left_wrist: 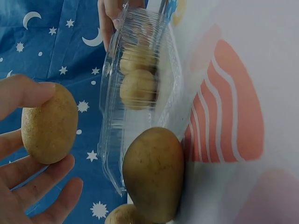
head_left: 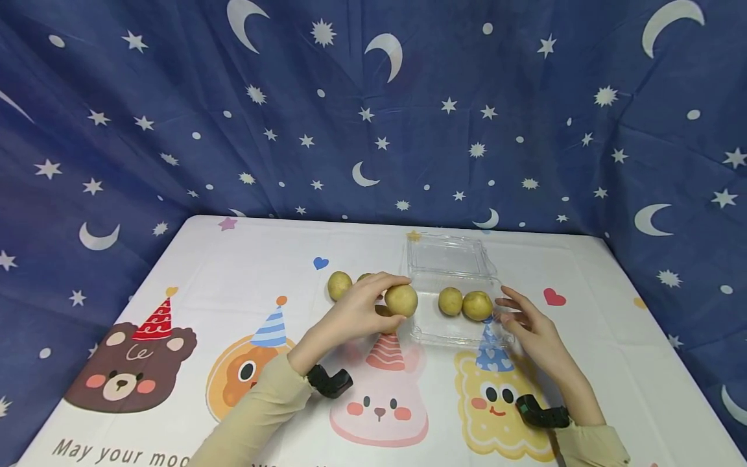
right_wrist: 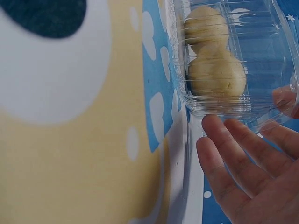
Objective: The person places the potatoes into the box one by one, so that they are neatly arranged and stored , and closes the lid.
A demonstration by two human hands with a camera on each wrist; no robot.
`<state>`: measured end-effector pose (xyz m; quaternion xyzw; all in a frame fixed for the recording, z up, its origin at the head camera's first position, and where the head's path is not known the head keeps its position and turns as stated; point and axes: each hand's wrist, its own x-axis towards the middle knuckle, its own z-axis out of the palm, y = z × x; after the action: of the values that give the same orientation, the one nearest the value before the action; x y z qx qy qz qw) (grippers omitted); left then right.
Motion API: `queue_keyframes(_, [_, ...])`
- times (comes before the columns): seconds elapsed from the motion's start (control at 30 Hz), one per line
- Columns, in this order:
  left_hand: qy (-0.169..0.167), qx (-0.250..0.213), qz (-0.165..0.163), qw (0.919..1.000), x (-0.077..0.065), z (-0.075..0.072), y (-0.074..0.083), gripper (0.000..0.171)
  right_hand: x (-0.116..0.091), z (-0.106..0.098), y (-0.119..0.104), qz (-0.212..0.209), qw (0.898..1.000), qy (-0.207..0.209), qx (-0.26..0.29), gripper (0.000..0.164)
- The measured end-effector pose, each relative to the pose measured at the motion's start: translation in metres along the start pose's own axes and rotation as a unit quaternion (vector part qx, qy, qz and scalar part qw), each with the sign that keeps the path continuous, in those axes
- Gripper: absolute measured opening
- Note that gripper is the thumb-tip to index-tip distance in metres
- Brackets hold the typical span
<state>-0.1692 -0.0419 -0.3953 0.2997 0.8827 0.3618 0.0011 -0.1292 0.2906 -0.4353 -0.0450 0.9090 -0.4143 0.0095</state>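
Left hand (head_left: 356, 314) fingers grip a smooth, oval, tan potato (head_left: 401, 300); right hand (head_left: 533, 331) fingers relaxed.

You have bright, even, diffuse light in all three views, with only faint soft shadows under the left hand (head_left: 356, 314) and right hand (head_left: 533, 334); the head view is sharp at centre, with the backdrop (head_left: 373, 117) bowing at the 9 and 3 o'clock edges. In the left wrist view the tablecloth (left_wrist: 261, 56) washes out toward 1 o'clock and the clear container (left_wrist: 140, 93) is softly blurred, while the held potato (left_wrist: 50, 123) reads sharp. Your right wrist view shows glare streaks on the container wall at 1 o'clock, and the near print at 9 o'clock is out of focus.
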Motion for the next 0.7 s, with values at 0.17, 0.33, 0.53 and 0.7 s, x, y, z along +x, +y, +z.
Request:
queue_keyframes(0.17, [0.001,0.016,0.011,0.9998,0.01,0.005,0.002,0.059,0.0,0.0,0.0,-0.001,1.0,0.0,0.003,0.054])
queue_keyframes(0.33, [-0.001,0.023,0.009,0.9997,0.019,0.01,0.004,0.058,0.0,0.0,0.0,-0.001,1.0,0.0,0.003,0.055])
queue_keyframes(0.53, [-0.007,0.016,0.004,0.9998,0.027,0.014,0.006,0.059,0.0,0.0,0.0,-0.006,1.0,0.002,0.0,0.054])
queue_keyframes(0.7, [-0.014,0.014,0.001,0.9998,0.033,0.017,0.006,0.059,0.0,0.0,0.0,-0.006,1.0,0.001,0.003,0.054])
